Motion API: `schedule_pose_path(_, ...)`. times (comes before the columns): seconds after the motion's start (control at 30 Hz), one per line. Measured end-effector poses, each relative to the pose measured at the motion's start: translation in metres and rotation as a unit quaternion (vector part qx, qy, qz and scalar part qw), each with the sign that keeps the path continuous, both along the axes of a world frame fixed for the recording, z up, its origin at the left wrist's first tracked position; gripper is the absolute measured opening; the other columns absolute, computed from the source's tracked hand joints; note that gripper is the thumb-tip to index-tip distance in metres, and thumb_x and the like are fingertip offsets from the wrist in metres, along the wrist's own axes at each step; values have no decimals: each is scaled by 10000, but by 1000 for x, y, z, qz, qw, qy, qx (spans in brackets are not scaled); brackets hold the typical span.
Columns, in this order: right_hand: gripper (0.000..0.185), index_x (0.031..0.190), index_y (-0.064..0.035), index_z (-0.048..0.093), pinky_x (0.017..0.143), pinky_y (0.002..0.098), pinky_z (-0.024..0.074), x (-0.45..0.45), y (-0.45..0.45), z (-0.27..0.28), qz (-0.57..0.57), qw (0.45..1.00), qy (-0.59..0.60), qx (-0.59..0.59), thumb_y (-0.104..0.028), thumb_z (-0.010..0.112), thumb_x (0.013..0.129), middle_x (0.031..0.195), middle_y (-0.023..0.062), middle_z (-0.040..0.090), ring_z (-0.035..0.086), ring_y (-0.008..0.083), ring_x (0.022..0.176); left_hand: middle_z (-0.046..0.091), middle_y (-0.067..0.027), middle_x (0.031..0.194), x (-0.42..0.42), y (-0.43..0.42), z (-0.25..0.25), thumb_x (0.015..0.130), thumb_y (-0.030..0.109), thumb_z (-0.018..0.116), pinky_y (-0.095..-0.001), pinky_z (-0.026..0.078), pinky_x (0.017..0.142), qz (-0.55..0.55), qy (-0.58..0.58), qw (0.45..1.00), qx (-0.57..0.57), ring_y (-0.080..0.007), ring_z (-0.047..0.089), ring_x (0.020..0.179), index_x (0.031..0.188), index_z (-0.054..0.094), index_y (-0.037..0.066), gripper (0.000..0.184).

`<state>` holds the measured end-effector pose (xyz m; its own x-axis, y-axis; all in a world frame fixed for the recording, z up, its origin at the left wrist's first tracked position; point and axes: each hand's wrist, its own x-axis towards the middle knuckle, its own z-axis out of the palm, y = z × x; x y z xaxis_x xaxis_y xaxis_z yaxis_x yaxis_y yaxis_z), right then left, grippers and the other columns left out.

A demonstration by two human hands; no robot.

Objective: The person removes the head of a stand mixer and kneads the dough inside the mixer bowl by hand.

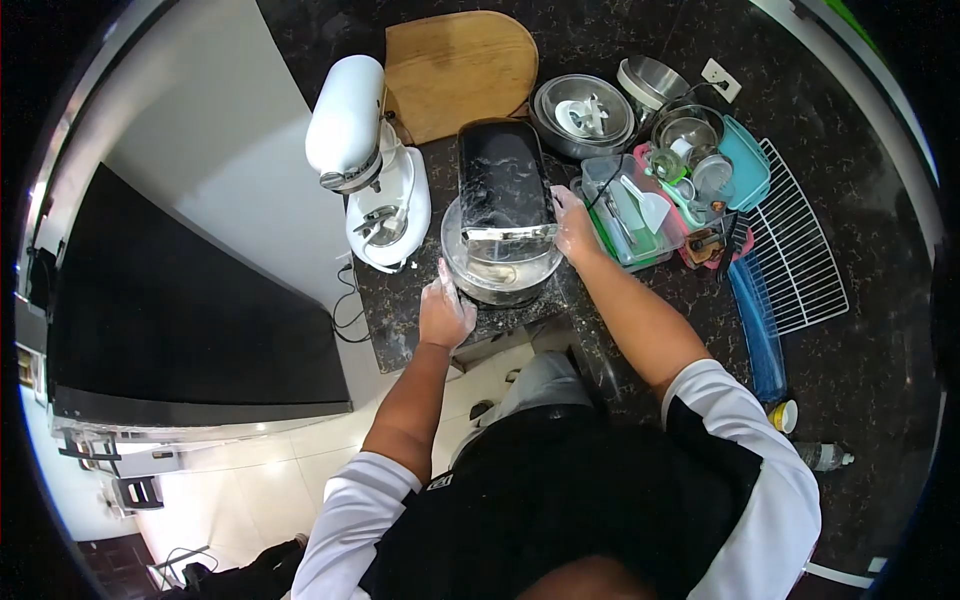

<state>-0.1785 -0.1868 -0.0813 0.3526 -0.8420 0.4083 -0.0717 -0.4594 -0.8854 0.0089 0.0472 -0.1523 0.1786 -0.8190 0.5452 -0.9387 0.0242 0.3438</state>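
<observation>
In front of me a black stand mixer (500, 170) stands over a steel mixing bowl (462, 270). Pale dough or batter (492, 271) shows inside the bowl, below the mixer head. My left hand (447, 311) is at the bowl's near left side, thumb pointing up along the wall and the other fingers curled in against it. My right hand (572, 226) rests at the right side of the mixer head with its fingers stretched along it; part of the fingertips is hidden. Whitish flour or dough coats both hands and marks the mixer's front.
A white stand mixer (345, 120) is at the left, before a wooden board (460, 75). Nested steel bowls (583, 115), a clear bin of utensils (635, 215) and a wire rack (800, 245) occupy the right. The dark counter's (400, 335) front edge lies just below the bowl.
</observation>
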Motion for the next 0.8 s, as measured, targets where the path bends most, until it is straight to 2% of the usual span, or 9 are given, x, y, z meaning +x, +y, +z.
schedule_pose_path(0.1,202,1143,-1,686,848,369,512,-1,2,6,14,999,-21,-25,-85,563,1007,1046,139,723,653,287,914,657,-254,1115,-1,-1,1,778,151,649,-455,480,890,2,13,1000,-6,-398,617,913,1525,289,-166,888)
schedule_pose_path(0.23,201,1142,-5,686,846,371,514,-3,30,40,-76,992,92,-37,-93,573,1000,1052,144,723,656,298,913,612,-286,1211,1,-2,-9,832,187,648,-462,454,979,-6,3,999,35,-418,577,1024,1360,506,-103,619)
schedule_pose_path(0.27,201,1142,-5,686,846,371,514,-3,30,41,-77,992,91,-38,-93,573,1000,1052,144,723,656,298,913,612,-286,1211,2,-2,-10,832,187,648,-462,454,979,-6,2,999,34,-418,577,1024,1360,506,-103,619)
schedule_pose_path(0.4,199,1137,-6,685,843,377,515,-3,32,44,-73,993,86,-33,-97,575,997,1049,150,720,658,311,913,641,-233,1200,4,-2,-15,825,183,661,-464,449,994,0,-11,1000,-3,-393,591,1042,1189,616,-40,429)
schedule_pose_path(0.57,199,1134,-1,683,843,384,516,-3,18,29,-71,992,98,-19,-96,572,998,1036,158,720,659,324,909,669,-172,1194,4,2,5,804,165,672,-466,449,1015,-64,-103,992,-37,-364,609,1092,1123,669,-4,361)
schedule_pose_path(0.73,271,1220,32,659,931,337,501,1,-12,-14,1,1000,-1,6,-32,505,1006,1144,134,716,655,249,1019,681,-130,1214,8,3,-3,781,146,675,-468,445,1044,-70,-129,988,-53,-340,611,1151,1062,696,23,308)
schedule_pose_path(0.8,251,1195,28,666,908,352,507,-1,-6,-3,-10,1000,16,-7,-45,522,1003,1117,145,719,658,274,991,683,-137,1209,7,2,-5,784,144,670,-464,451,1031,-62,-119,990,-48,-339,615,1146,1056,698,29,296)
